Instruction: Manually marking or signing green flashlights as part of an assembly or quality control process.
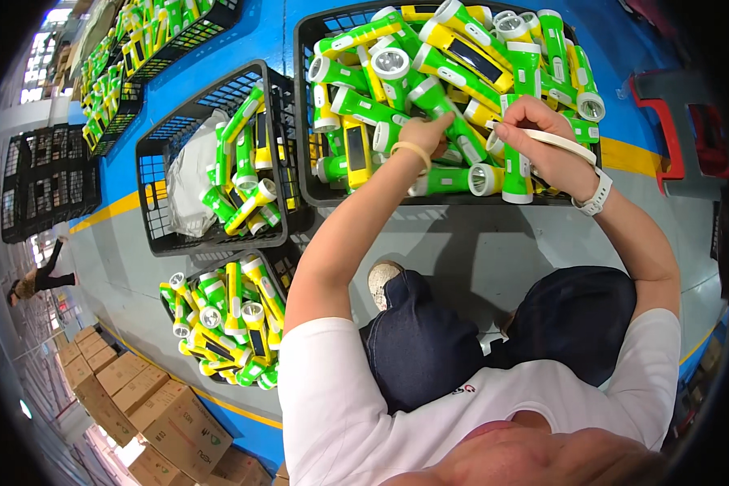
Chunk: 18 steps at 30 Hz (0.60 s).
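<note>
Green-and-yellow plastic torch (517, 166) with silver reflector head, upright at near rim of large black plastic mesh crate (316, 190), gripped in right hand (543, 138); fingers closed round its body, pale wrist strap (555, 142) pinched between thumb and forefinger. Left hand (425, 134) reaching into same crate, fingers curled onto a lying green torch (441, 105), grip only partly visible. Crate heaped with like torches, most apparently untouched; bulk of work judged outstanding. To left, second black mesh crate (150, 194), part filled with torches and a grey plastic bag (190, 174). Nearer, third crate of torches (227, 324). Blue floor with yellow line (624, 154) beneath; brown cardboard boxes (170, 421) at lower left.
</note>
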### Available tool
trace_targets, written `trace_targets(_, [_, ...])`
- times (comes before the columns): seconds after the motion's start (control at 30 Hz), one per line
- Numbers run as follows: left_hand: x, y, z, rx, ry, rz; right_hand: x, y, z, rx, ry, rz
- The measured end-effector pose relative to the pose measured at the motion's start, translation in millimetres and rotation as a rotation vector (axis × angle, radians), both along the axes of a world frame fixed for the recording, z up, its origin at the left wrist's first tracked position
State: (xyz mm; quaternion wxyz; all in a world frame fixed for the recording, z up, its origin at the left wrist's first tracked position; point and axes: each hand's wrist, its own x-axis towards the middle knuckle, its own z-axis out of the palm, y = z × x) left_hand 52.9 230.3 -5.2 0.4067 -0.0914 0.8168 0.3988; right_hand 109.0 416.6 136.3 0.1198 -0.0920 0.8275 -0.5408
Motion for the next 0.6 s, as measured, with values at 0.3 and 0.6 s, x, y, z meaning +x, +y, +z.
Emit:
trace_targets(0.3, [20,20,25,0.694,0.375,0.749,-5,4,13,-0.143,-0.119,0.006])
trace_targets(0.6, [74,7,85,1.027,0.340,0.251,5,-1,18,-0.416,-0.380,0.157])
